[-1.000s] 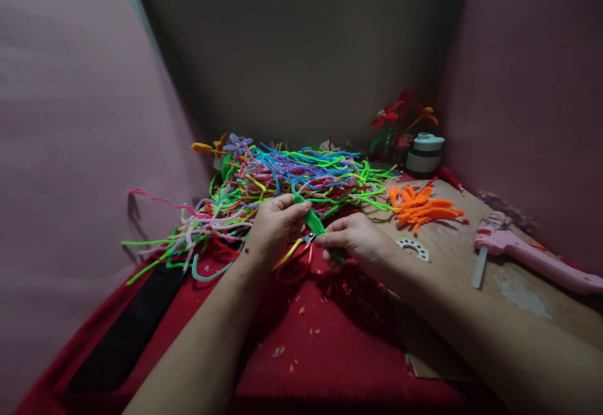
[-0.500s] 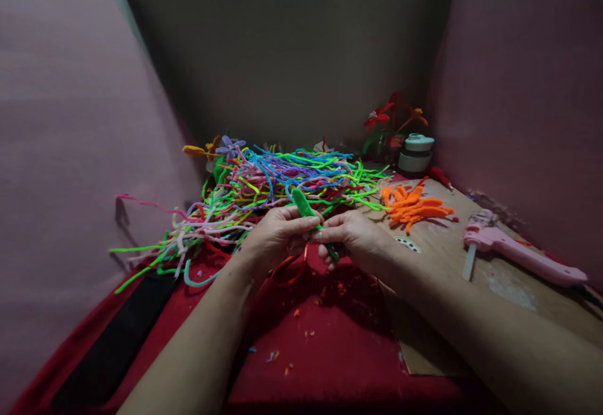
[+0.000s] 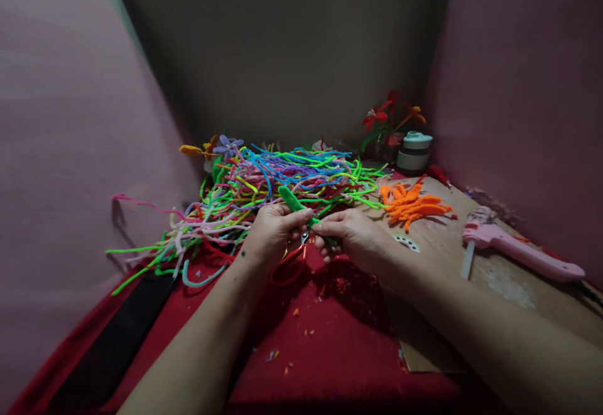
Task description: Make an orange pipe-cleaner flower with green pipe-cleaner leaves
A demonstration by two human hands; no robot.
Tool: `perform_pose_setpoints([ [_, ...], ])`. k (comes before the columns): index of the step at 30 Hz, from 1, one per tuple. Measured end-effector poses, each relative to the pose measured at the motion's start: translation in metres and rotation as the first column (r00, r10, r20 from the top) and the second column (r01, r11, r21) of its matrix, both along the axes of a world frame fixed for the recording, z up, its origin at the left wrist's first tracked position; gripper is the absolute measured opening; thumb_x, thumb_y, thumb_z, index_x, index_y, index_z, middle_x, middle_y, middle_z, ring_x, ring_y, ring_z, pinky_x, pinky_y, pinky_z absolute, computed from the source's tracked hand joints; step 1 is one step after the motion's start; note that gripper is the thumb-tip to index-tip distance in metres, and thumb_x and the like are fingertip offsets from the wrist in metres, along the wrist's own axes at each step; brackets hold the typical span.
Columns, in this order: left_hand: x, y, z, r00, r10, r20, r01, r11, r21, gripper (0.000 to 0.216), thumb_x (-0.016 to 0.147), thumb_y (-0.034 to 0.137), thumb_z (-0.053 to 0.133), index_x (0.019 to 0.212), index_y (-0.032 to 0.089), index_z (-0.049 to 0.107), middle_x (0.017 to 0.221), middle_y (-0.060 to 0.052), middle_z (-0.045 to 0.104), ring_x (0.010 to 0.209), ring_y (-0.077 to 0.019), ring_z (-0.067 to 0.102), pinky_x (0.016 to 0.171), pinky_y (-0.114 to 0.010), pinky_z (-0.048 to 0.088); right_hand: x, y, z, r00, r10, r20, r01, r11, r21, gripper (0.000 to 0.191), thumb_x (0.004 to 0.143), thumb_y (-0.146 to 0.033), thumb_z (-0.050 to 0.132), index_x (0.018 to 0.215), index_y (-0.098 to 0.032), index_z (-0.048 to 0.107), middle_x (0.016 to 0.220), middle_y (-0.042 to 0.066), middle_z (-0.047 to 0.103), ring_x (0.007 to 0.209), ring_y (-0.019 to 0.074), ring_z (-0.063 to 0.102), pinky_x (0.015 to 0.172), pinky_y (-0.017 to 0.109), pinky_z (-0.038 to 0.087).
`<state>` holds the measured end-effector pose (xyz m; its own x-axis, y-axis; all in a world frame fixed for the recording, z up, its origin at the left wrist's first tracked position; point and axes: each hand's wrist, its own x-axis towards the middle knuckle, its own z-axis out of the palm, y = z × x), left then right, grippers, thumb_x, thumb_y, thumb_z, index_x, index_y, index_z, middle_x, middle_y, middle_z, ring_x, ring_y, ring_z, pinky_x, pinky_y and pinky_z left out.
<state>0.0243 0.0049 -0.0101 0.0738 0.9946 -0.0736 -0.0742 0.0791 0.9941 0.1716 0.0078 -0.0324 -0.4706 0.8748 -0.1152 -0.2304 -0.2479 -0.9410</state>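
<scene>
Pinching green strip point(image 3: 293, 200); left hand point(image 3: 276, 230) grasps it near the middle, right hand point(image 3: 348, 236) grasps its lower end; strip held above scissors point(image 3: 303, 257) and red cloth point(image 3: 330, 358); colourful pipe cleaner pile point(image 3: 292, 173) behind; orange pieces point(image 3: 414, 206), pink glue gun point(image 3: 522, 253) on brown board point(image 3: 440, 239) at right.

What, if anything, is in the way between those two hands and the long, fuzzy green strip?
Nothing visible: the left hand and right hand pinch the long, fuzzy green strip. A red-handled metal tool lies beneath them on the red cloth, not in between.
</scene>
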Motion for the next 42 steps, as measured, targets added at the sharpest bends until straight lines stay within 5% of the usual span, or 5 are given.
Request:
perform_pose_setpoints([
  [13, -0.013, 0.002, 0.008, 0.987, 0.046, -0.156, -0.031, 0.995, 0.098, 0.031, 0.066, 0.041, 0.069, 0.068, 0.015, 0.053, 0.052, 0.003, 0.051, 0.038, -0.0051, 0.038, 0.039, -0.019, 0.026, 0.003, 0.008, -0.001, 0.999, -0.029, 0.041, 0.026, 0.998, 0.060, 0.013, 0.070, -0.015, 0.059, 0.056, -0.013, 0.058, 0.048, 0.000, 0.056, 0.037, 0.0075, 0.048, 0.038, 0.021, 0.042],
  [18, -0.020, 0.000, 0.020, 0.726, 0.464, -0.508, 0.118, 0.643, 0.756, 0.022, 0.071, 0.025, 0.066, 0.092, 0.022, 0.064, 0.087, -0.002, 0.064, 0.083, -0.0163, 0.055, 0.074, -0.029, 0.043, 0.007, 0.011, 0.002, 0.990, -0.036, 0.136, 0.028, 0.998, 0.058, 0.014, 0.069, -0.012, 0.057, 0.054, -0.012, 0.058, 0.044, 0.000, 0.055, 0.033, 0.0072, 0.045, 0.034, 0.020, 0.040],
  [23, -0.013, 0.003, 0.006, 0.468, 0.371, -0.802, 0.675, 0.436, 0.595, 0.011, 0.078, 0.023, 0.059, 0.087, 0.022, 0.066, 0.093, -0.004, 0.068, 0.101, -0.0197, 0.052, 0.094, -0.037, 0.034, 0.008, 0.011, 0.003, 0.961, -0.029, 0.273, -0.007, 0.991, 0.130, 0.019, 0.066, -0.009, 0.055, 0.047, -0.013, 0.055, 0.040, -0.002, 0.053, 0.030, 0.0079, 0.045, 0.031, 0.019, 0.037],
  [31, -0.013, 0.004, -0.001, 0.281, 0.330, -0.901, 0.752, 0.508, 0.420, 0.016, 0.082, 0.020, 0.052, 0.083, 0.022, 0.068, 0.077, -0.003, 0.070, 0.075, -0.0160, 0.060, 0.093, -0.036, 0.032, 0.015, 0.014, 0.006, 0.929, 0.078, 0.361, -0.137, 0.981, 0.140, 0.016, 0.063, -0.013, 0.059, 0.047, -0.013, 0.057, 0.039, -0.002, 0.052, 0.030, 0.0077, 0.044, 0.030, 0.019, 0.039],
  [42, -0.010, 0.000, -0.001, 0.364, 0.288, -0.886, 0.686, 0.560, 0.464, 0.025, 0.079, 0.016, 0.048, 0.062, 0.022, 0.066, 0.060, 0.000, 0.065, 0.055, -0.0121, 0.053, 0.091, -0.034, 0.036, 0.027, 0.020, 0.007, 0.919, 0.257, 0.300, -0.304, 0.944, 0.124, 0.025, 0.074, -0.032, 0.062, 0.060, -0.011, 0.061, 0.052, 0.003, 0.061, 0.037, 0.0088, 0.051, 0.038, 0.022, 0.044],
])
